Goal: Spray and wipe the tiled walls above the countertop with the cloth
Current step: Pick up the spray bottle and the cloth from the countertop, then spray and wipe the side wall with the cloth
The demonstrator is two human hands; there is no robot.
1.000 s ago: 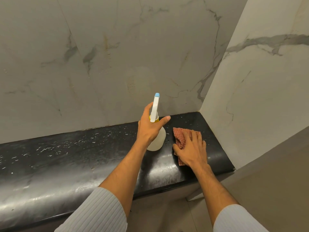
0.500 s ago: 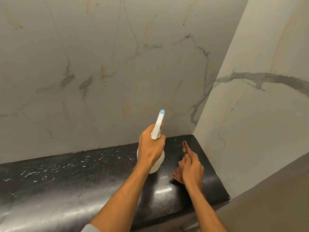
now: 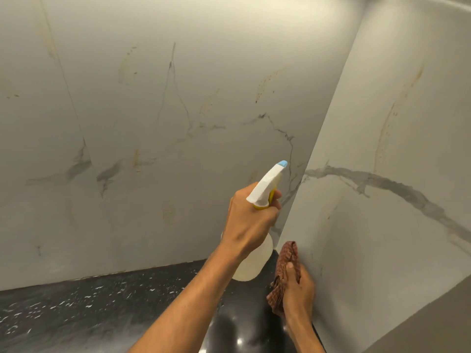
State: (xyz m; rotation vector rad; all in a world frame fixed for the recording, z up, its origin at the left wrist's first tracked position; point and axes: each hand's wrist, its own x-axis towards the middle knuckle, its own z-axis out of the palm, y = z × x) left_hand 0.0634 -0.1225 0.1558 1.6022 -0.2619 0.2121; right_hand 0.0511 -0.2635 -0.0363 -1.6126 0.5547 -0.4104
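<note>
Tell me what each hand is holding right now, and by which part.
Left hand grips the spray bottle at its neck, below the trigger head. Right hand clutches the bunched checked cloth around its middle.

Worktop (image 3: 102, 309) runs along bottom, back wall (image 3: 153, 123) behind it, side wall (image 3: 382, 225) at right end; walls meet at worktop's far right corner. Left hand (image 3: 251, 220) holds spray bottle (image 3: 254, 261) above that corner. Right hand (image 3: 299, 291), right of bottle, grips cloth (image 3: 284, 273) beside side wall.
</note>
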